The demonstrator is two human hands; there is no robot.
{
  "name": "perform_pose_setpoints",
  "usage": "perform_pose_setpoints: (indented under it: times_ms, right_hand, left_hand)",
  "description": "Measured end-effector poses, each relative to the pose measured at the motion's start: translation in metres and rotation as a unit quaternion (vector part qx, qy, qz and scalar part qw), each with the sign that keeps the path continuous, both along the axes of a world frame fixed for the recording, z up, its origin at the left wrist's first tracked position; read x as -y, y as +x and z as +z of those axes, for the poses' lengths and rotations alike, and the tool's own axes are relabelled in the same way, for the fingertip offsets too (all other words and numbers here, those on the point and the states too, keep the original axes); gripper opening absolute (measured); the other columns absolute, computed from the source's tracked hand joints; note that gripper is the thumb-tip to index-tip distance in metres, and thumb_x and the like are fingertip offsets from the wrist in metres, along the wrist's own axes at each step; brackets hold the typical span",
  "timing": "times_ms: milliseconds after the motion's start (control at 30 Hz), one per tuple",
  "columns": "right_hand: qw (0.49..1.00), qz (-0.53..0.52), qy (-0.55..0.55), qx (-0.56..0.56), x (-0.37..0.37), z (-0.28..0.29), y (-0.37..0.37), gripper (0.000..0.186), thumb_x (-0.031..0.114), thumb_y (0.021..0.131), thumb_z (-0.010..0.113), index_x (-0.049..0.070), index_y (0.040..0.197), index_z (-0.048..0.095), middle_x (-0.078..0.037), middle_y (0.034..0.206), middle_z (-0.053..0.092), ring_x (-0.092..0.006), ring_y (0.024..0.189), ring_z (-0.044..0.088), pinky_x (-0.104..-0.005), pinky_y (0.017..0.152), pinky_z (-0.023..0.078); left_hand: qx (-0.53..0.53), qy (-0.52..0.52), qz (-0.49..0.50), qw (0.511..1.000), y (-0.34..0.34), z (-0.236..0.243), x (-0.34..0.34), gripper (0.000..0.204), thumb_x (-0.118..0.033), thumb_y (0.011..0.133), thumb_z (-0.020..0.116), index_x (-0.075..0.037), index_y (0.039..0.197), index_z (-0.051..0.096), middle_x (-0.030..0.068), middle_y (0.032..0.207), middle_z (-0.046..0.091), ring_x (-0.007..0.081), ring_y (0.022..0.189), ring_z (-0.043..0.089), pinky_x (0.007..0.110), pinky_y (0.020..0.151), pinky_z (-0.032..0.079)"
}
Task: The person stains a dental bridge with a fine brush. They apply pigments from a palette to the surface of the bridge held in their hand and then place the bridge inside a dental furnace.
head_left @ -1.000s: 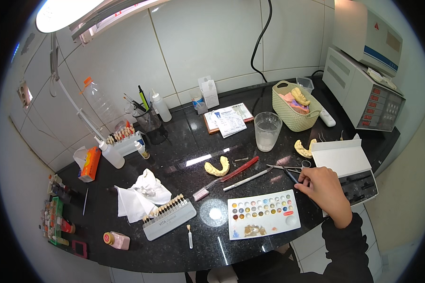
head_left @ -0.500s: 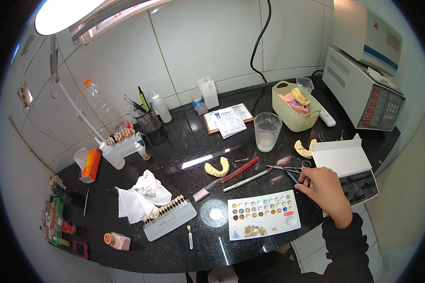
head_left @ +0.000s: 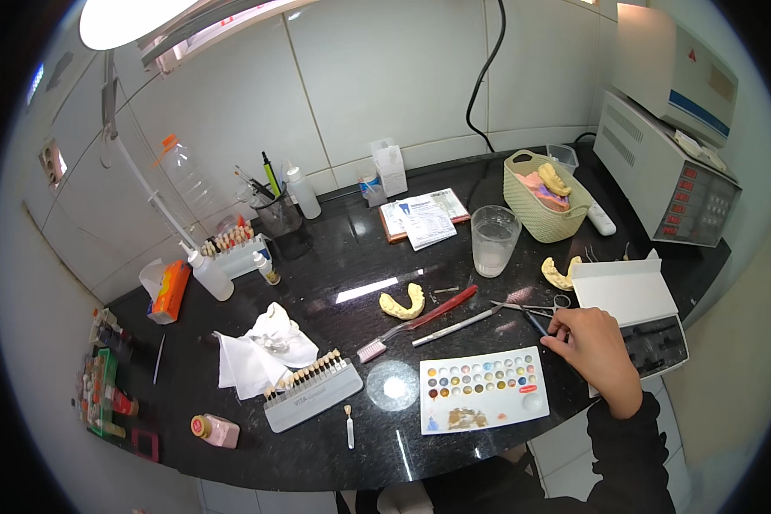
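My right hand (head_left: pixel 593 347) is at the right of the black counter, thumb and fingers pinched together at a dark pen-like tool (head_left: pixel 534 322). The tool's tip points up and left; its rear part is hidden by the hand. Just beyond lie metal scissors-like forceps (head_left: pixel 550 307). To the right stands an open white box (head_left: pixel 623 289) with a dark insert, partly behind my wrist. A white paint palette (head_left: pixel 486 411) with several small colour wells lies left of the hand. My left hand is out of view.
A glass of water (head_left: pixel 493 244), a green basket (head_left: pixel 550 221) with dental casts and a cast arch (head_left: pixel 403 302) stand beyond. A red toothbrush (head_left: pixel 437 310), silver pen-like tool (head_left: pixel 456 328), tooth shade guide (head_left: pixel 314 401), tissues (head_left: pixel 265 355) and pink bottle (head_left: pixel 215 431) lie leftward.
The whole view has shifted slightly, moving the scene a little to the right. My right hand stays at the dark tool, nearly unmoved on the counter.
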State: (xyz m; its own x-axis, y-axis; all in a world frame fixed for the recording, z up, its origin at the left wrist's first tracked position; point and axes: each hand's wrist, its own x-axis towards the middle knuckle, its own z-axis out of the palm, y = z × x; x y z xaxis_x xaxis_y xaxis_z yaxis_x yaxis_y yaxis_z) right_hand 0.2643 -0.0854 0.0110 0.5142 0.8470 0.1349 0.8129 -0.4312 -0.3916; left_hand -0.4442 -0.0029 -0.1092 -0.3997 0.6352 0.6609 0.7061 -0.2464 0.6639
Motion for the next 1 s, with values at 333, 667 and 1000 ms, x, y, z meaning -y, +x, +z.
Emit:
perform_pose_setpoints:
  times_ms: [333, 667, 1000]
  right_hand:
    - [0.998, 0.001, 0.062, 0.015, 0.006, 0.01, -0.009, 0.016, 0.015, 0.07, 0.069, 0.001, 0.07, 0.061, -0.008, 0.059, 0.058, -0.017, 0.05, 0.053, -0.0268, 0.051, 0.041]
    - [0.997, 0.06, 0.05, 0.013, 0.022, 0.023, -0.004, 0.017, 0.014, 0.067, 0.07, 0.003, 0.077, 0.062, -0.006, 0.065, 0.06, -0.0198, 0.066, 0.055, -0.0325, 0.061, 0.042]
    - [0.988, 0.048, -0.062, 0.132, -0.01, -0.004, 0.001, 0.015, 0.014, 0.067, 0.068, 0.003, 0.073, 0.059, -0.009, 0.064, 0.06, -0.0275, 0.063, 0.059, -0.0371, 0.056, 0.044]
  left_hand:
    - [0.089, 0.008, -0.051, 0.995, 0.014, 0.012, -0.009, 0.048, -0.032, 0.09, 0.043, -0.005, 0.129, 0.038, 0.0084, 0.108, 0.052, 0.0104, 0.068, 0.046, 0.022, 0.055, 0.037]
    - [0.328, 0.014, -0.118, 0.937, 0.143, 0.064, -0.019, 0.033, -0.02, 0.09, 0.043, -0.001, 0.117, 0.046, 0.0061, 0.093, 0.056, 0.0026, 0.051, 0.04, 0.016, 0.039, 0.03]
    - [0.401, 0.069, -0.386, 0.828, 0.145, 0.064, -0.008, 0.03, -0.016, 0.09, 0.043, 0.005, 0.11, 0.048, 0.0202, 0.096, 0.058, 0.0167, 0.058, 0.053, 0.019, 0.035, 0.039]
